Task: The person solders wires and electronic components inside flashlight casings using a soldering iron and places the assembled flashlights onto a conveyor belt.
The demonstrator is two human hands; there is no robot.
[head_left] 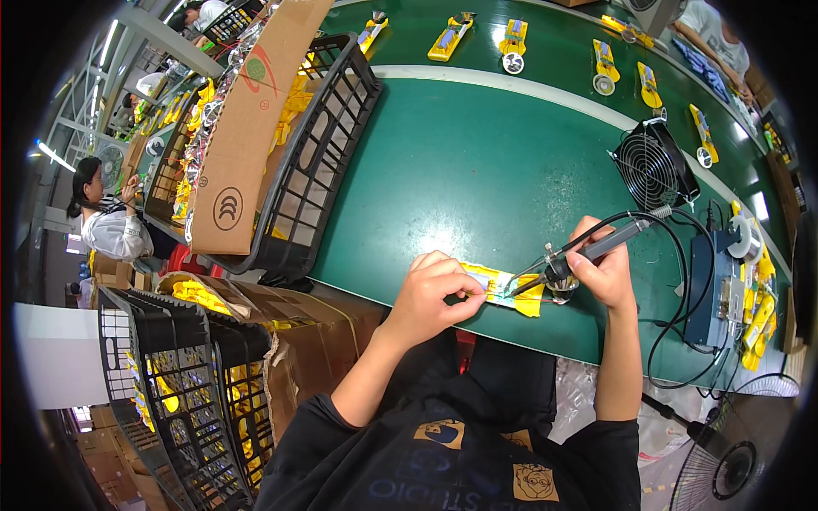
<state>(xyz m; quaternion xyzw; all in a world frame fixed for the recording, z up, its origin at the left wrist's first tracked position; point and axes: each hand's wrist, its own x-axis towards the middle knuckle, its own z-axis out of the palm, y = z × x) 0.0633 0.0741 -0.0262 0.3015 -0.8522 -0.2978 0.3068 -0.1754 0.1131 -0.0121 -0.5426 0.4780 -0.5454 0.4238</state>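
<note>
On the green table in front of me lies a yellow plastic housing [528, 305] with a small board and wires inside. A round silvery lamp head sits near its right end, partly hidden behind the iron. My left hand [433, 298] rests at the left end of the housing, thumb and forefinger pinched together. Whatever they pinch is too small to make out. My right hand [607, 271] grips a soldering iron [615, 240] with a black cable, held like a pen. Its thin tip slants down to the left, onto or just above the board, close to my left fingertips.
A small black fan [652, 166] stands right, near a blue soldering station [714, 281], a solder spool [746, 240] and yellow housings [757, 328]. Left is a black crate [317, 175] behind cardboard [243, 136]. Lamp assemblies [450, 39] lie along the far belt; another person [711, 38] sits beyond.
</note>
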